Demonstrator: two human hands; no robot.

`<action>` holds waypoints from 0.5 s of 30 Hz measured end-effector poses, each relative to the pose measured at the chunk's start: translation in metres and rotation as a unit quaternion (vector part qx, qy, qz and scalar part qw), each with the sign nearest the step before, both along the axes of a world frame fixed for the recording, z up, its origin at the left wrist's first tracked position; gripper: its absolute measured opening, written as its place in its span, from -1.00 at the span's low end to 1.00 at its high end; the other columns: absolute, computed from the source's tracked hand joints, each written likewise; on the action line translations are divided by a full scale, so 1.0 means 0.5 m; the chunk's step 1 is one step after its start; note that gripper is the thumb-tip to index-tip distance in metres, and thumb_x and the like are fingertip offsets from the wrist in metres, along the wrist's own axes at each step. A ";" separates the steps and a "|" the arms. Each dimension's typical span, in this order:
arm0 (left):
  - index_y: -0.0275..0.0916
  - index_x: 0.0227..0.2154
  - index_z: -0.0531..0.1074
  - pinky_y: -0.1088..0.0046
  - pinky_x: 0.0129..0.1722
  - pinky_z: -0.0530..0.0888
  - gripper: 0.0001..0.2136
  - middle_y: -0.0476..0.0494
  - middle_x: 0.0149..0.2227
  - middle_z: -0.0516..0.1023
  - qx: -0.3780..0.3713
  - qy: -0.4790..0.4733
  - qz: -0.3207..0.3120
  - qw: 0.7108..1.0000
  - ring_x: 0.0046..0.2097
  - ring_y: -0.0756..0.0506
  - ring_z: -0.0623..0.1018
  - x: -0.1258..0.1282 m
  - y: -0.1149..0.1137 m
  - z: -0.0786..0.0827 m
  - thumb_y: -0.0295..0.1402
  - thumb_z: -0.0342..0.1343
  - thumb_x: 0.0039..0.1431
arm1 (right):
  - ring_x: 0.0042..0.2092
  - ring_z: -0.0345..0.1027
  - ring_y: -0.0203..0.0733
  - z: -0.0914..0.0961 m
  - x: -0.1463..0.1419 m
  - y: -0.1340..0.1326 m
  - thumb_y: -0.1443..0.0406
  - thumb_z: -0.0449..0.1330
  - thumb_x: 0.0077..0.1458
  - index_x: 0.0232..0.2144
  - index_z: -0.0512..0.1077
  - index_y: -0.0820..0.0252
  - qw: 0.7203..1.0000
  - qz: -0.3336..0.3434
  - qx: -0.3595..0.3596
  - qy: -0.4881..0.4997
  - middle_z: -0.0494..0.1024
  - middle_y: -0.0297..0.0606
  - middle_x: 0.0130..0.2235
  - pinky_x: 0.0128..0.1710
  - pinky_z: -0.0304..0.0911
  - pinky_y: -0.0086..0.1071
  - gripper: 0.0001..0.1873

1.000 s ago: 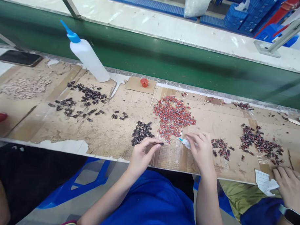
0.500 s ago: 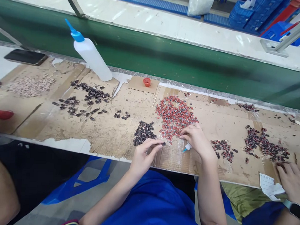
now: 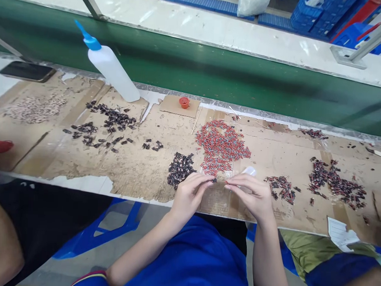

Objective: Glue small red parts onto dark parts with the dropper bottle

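Note:
My left hand [image 3: 188, 195] pinches a small black part [image 3: 214, 180] between thumb and fingertips. Close by, my right hand [image 3: 254, 194] is closed at the fingertips on a tiny red part [image 3: 226, 182]. A small gap separates the two parts. The end of a small white bottle [image 3: 250, 171] sticks out behind my right fingers; the rest of it is hidden by the hand. A heap of black parts [image 3: 180, 169] lies beside my left hand. Beyond both hands spreads a pile of red and grey pieces [image 3: 223, 142].
A large white bottle with a blue nozzle [image 3: 114, 73] stands at the back left, near a phone [image 3: 27, 72]. A red cup [image 3: 184, 102] sits on cardboard. More piles include black parts [image 3: 113, 117], pale pieces [image 3: 37, 108] and red-black pieces [image 3: 336, 181].
My right hand has drawn back from the red pile with a red part, close to my left fingertips. The small bottle's blue tip no longer shows. A neighbour's hand at right has left view.

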State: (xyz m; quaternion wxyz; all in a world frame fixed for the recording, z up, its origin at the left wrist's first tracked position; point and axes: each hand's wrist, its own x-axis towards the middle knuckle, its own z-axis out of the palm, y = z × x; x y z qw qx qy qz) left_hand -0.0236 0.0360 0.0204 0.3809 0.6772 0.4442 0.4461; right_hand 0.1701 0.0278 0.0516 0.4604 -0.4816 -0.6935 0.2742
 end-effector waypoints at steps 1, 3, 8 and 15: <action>-0.19 -0.22 0.57 0.39 -0.20 0.52 -0.85 -0.14 -0.29 0.65 0.010 0.004 -0.007 1.000 -0.24 -0.08 0.58 0.001 0.000 0.001 -0.42 0.10 0.24 | -0.35 0.55 -0.17 -0.002 -0.001 -0.003 0.34 0.32 0.05 -0.36 0.61 0.10 1.000 0.013 0.010 0.008 0.66 -0.25 -0.38 -0.33 0.48 -0.29 -0.94; -0.20 -0.21 0.57 0.38 -0.19 0.52 -0.83 -0.16 -0.27 0.65 0.022 0.009 -0.023 0.999 -0.22 -0.08 0.58 0.004 0.000 0.003 -0.44 0.08 0.25 | -0.34 0.55 -0.19 -0.005 0.000 -0.006 0.36 0.29 0.08 -0.34 0.61 0.10 0.999 0.035 0.028 0.010 0.65 -0.23 -0.36 -0.34 0.48 -0.33 -0.91; -0.18 -0.20 0.57 0.38 -0.20 0.51 -0.82 -0.14 -0.31 0.65 0.015 0.013 -0.056 0.998 -0.25 -0.08 0.57 0.006 -0.004 0.007 -0.41 0.07 0.27 | -0.29 0.53 -0.21 -0.009 0.009 -0.007 0.38 0.18 0.19 -0.29 0.59 0.10 0.994 0.084 0.063 -0.045 0.64 -0.21 -0.33 -0.31 0.47 -0.33 -0.83; -0.19 -0.28 0.60 0.41 -0.24 0.52 -0.83 -0.15 -0.34 0.65 -0.076 -0.035 -0.082 0.993 -0.29 -0.09 0.59 0.011 -0.009 0.016 -0.31 0.11 0.25 | -0.31 0.50 -0.25 -0.005 0.011 -0.008 0.41 0.10 0.23 -0.28 0.55 0.14 0.985 0.112 0.098 -0.085 0.61 -0.19 -0.34 -0.34 0.45 -0.37 -0.79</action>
